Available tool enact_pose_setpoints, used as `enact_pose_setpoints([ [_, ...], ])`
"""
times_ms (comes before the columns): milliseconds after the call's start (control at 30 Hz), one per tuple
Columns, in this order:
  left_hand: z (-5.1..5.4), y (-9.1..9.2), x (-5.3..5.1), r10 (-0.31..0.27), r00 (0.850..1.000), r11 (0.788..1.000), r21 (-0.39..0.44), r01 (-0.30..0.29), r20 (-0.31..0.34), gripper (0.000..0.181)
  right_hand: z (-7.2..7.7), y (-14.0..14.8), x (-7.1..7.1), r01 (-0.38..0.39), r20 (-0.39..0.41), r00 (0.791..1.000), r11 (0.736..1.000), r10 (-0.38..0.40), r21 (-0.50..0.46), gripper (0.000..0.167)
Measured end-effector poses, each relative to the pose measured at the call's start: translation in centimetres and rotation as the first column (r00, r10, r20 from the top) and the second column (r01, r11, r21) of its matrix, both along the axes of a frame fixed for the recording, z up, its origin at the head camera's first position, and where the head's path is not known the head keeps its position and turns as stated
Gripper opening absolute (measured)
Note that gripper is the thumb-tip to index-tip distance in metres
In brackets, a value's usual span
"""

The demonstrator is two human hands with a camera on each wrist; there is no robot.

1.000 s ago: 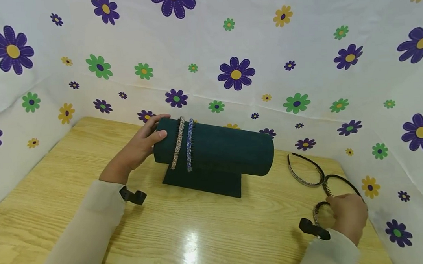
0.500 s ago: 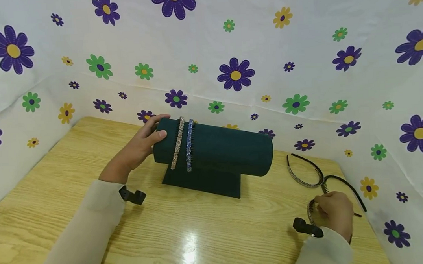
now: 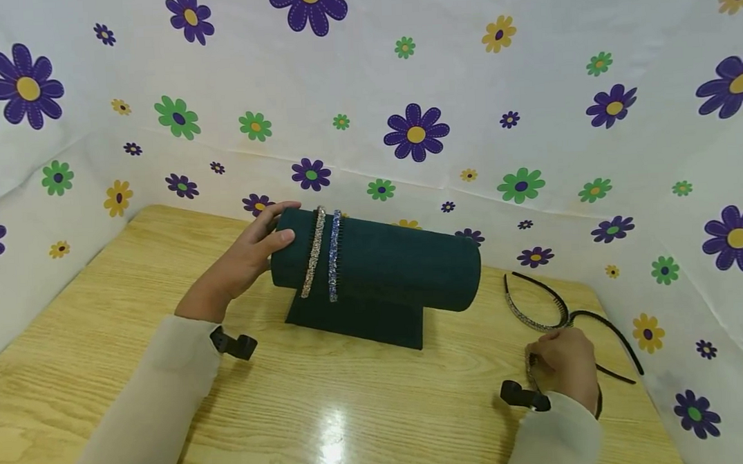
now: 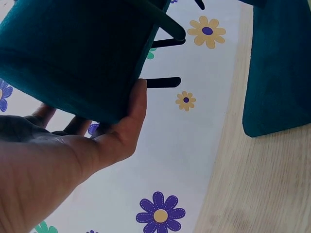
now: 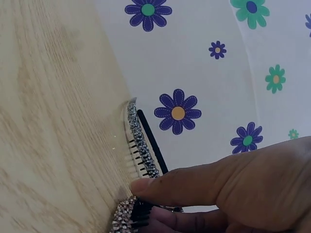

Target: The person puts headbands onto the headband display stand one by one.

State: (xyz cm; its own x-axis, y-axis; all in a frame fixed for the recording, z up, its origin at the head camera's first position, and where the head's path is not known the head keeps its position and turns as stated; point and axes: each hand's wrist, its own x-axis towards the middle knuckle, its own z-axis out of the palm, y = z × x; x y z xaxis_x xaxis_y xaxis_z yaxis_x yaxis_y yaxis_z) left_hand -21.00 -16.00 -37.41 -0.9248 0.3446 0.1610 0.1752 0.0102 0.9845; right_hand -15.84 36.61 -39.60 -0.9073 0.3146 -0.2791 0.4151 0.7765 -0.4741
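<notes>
A dark green cylindrical stand (image 3: 404, 262) carries a silvery headband (image 3: 313, 255) and a blue glittery headband (image 3: 333, 258) near its left end. My left hand (image 3: 238, 262) grips that left end; in the left wrist view the thumb and fingers of the hand (image 4: 92, 150) lie around the rim of the cylinder (image 4: 73, 63). At the right, my right hand (image 3: 570, 362) pinches a glittery headband (image 3: 531, 372), partly hidden by the hand. The right wrist view has the thumb of the hand (image 5: 233, 187) against this headband (image 5: 122, 216), whose black teeth show.
Beyond the right hand a silvery headband (image 3: 527, 318) lies on the wooden table (image 3: 261, 417), with a black-banded one (image 3: 619, 335) next to it. A flower-printed white cloth (image 3: 352, 73) stands behind the table and along its sides.
My right hand has moved left with the pinched headband, uncovering more of the black-banded headband on the table. The left hand keeps its grip on the stand.
</notes>
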Motion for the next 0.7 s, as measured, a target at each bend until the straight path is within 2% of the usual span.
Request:
enact_pose_setpoints([
  [367, -0.2, 0.0, -0.1, -0.003, 1.0, 1.0, 0.003, 0.003, -0.003, 0.06, -0.4, -0.7, -0.7, -0.025, 0.02, 0.999, 0.999, 0.026, -0.028, 0.032],
  [500, -0.2, -0.1, -0.2, -0.002, 1.0, 1.0, -0.001, 0.002, -0.001, 0.06, 0.8, -1.0, -0.5, -0.038, 0.019, 0.999, 0.998, 0.039, -0.041, 0.038],
  [700, -0.2, -0.1, -0.2, -0.003, 1.0, 1.0, 0.0, 0.003, 0.001, 0.06, 3.8, -2.0, 0.4, -0.02, 0.012, 1.0, 0.997, 0.021, -0.077, 0.042],
])
